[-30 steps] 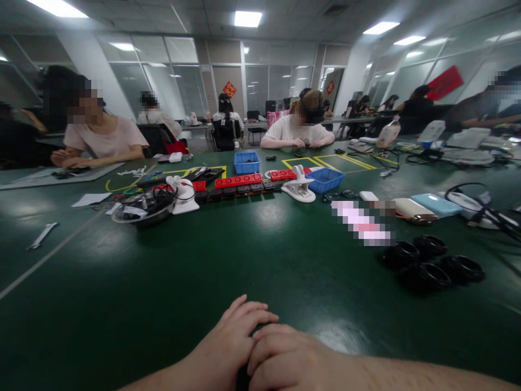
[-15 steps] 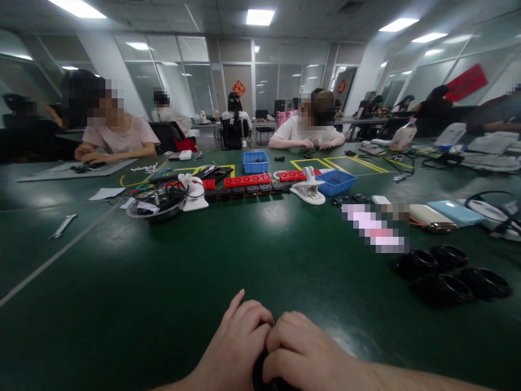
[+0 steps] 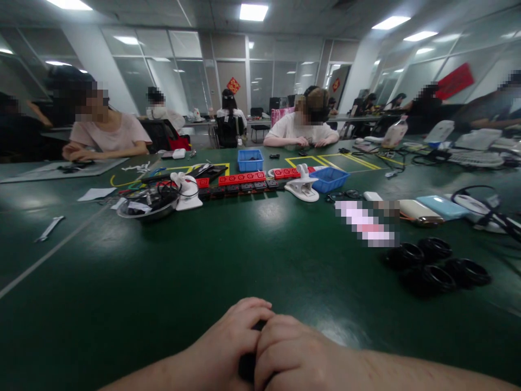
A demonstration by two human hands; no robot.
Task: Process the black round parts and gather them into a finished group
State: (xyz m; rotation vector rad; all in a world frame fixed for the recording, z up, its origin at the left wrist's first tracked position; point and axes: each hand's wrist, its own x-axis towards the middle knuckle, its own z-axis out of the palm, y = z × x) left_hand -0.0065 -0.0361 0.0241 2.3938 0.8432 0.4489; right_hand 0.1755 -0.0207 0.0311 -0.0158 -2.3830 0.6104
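Observation:
My left hand (image 3: pixel 228 338) and my right hand (image 3: pixel 295 353) meet at the bottom middle, over the near edge of the green table. Both are closed around a small black object (image 3: pixel 246 367). It shows only as dark patches between the fingers, so its kind is hidden. The fingers of the right hand curl over it from the right, touching those of the left. Off to the right, several black ring-shaped things (image 3: pixel 468 271) with round openings lie grouped on the table (image 3: pixel 228 260).
A metal bowl (image 3: pixel 152 213) of dark parts and a white clip stand (image 3: pixel 303 187) flank a row of red sockets (image 3: pixel 242 178). Blue bins (image 3: pixel 330 180) stand behind. A wrench (image 3: pixel 50 228) lies left. Power banks (image 3: pixel 419 212) and cables are at right. Co-workers sit across the table.
The view has shifted slightly, moving the table things left and a little up. My left hand's raised finger has come down over the black object, and both hands still hold it.

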